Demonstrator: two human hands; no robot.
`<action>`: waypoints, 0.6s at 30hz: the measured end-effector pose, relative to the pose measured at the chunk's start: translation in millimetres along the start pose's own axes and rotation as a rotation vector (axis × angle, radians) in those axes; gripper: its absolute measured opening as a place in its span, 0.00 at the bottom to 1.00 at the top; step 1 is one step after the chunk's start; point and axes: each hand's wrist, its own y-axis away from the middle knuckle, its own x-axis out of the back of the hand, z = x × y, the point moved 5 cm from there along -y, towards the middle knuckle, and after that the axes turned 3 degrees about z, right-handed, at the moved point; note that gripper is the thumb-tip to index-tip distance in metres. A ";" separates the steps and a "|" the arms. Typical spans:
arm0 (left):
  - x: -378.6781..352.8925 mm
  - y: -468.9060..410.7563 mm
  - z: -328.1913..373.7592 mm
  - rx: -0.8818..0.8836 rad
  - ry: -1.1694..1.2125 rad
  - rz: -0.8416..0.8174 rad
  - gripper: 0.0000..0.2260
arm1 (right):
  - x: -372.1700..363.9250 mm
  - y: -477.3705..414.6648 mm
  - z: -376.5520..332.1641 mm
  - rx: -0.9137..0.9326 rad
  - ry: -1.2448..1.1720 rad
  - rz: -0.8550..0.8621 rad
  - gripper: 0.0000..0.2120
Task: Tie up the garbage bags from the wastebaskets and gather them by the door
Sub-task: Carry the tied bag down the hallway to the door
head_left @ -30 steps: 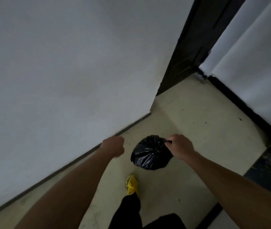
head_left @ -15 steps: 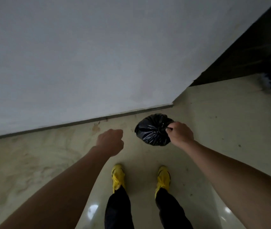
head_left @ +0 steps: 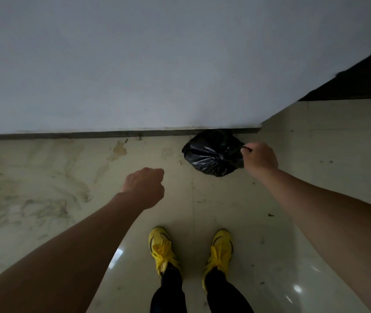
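**At the foot of the wall: tied bag held at the baseboard**

At the far side of the floor (head_left: pixel 236 218), where the white wall (head_left: pixel 134 64) meets its dark baseboard (head_left: pixel 89 134), a black garbage bag (head_left: pixel 211 154) sits low, right of centre. Neck gathered and knotted; glossy, crumpled, small and rounded. Its far edge overlaps the baseboard line. Cannot tell whether it rests on the floor or hangs just above it.

Hands: right hand (head_left: pixel 260 158) closed, fingers pinching a thin strip of the bag's tie at the bag's right edge. Left hand (head_left: pixel 145 187) curled into a loose fist, holding nothing, apart from the bag and nearer the person.

Risks, as judged:
- The pinch is on a narrow strip of thin plastic. A jerk or a heavy load could stretch or tear it, and the bag would drop.
- If the knot is loose, a drop could open it and spill the contents.
- Floor tiles are glossy, with bright reflections near the shoes; footing could slip when bending.
- Bag is round; set down carelessly it could roll off the wall.

Surroundings: yellow shoes (head_left: pixel 164 249) and dark trouser legs near, bottom centre. Brownish stains on the floor left of the bag; small specks of debris to the right. Wall ends at a corner just right of the bag; a dark opening (head_left: pixel 360 82) lies beyond, far right, likely the doorway. Nothing stands between the bag and the floor by that corner.
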 end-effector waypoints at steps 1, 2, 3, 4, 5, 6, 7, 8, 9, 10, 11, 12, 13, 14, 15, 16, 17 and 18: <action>-3.3 -4.1 -3.1 0.008 0.001 0.000 0.11 | -7.1 -2.8 2.1 -0.006 -0.006 -0.019 0.12; -5.3 -6.5 -5.3 0.015 0.002 -0.002 0.11 | -11.4 -4.3 3.5 -0.010 -0.002 -0.036 0.13; -6.0 -7.4 -7.4 0.020 0.003 -0.004 0.11 | -14.3 -4.8 3.7 -0.009 0.010 -0.051 0.13; -5.6 -7.7 -9.8 0.027 0.005 -0.004 0.11 | -15.9 -4.2 2.9 -0.005 0.022 -0.062 0.13; -3.8 -6.7 -12.9 0.036 0.011 -0.001 0.11 | -15.0 -2.1 0.3 0.003 0.036 -0.069 0.13; -1.3 -4.8 -15.4 0.047 0.018 0.005 0.11 | -13.5 0.1 -1.9 0.010 0.055 -0.073 0.13; 1.2 -2.3 -16.9 0.053 0.022 0.010 0.10 | -11.7 2.8 -3.7 0.022 0.078 -0.078 0.13; 5.2 3.5 -18.2 0.057 0.029 0.014 0.10 | -7.1 8.1 -7.0 0.039 0.110 -0.092 0.14; 9.7 10.0 -19.1 0.061 0.037 0.017 0.10 | -2.3 14.0 -11.3 0.061 0.140 -0.106 0.15; 13.9 16.3 -20.0 0.067 0.048 0.018 0.10 | 1.3 20.5 -16.2 0.085 0.167 -0.122 0.16; 21.0 25.6 -22.3 0.076 0.063 0.025 0.10 | 7.3 30.1 -23.7 0.118 0.194 -0.138 0.17; 30.5 38.3 -25.4 0.093 0.083 0.036 0.10 | 15.0 42.5 -32.7 0.157 0.226 -0.159 0.18; 38.2 50.2 -28.1 0.113 0.100 0.048 0.10 | 20.6 55.3 -40.8 0.192 0.258 -0.179 0.18; 46.3 63.6 -30.3 0.131 0.121 0.064 0.10 | 27.5 70.4 -49.5 0.225 0.289 -0.201 0.18; 56.4 80.4 -32.4 0.152 0.146 0.078 0.10 | 36.7 87.5 -59.4 0.259 0.319 -0.222 0.18; 63.2 94.3 -33.0 0.170 0.172 0.088 0.10 | 41.6 102.0 -67.2 0.287 0.342 -0.241 0.17; 66.6 106.2 -33.1 0.190 0.200 0.092 0.10 | 44.6 115.0 -74.3 0.312 0.363 -0.257 0.17; 75.1 124.1 -35.1 0.215 0.236 0.101 0.10 | 52.1 132.5 -85.3 0.346 0.381 -0.273 0.16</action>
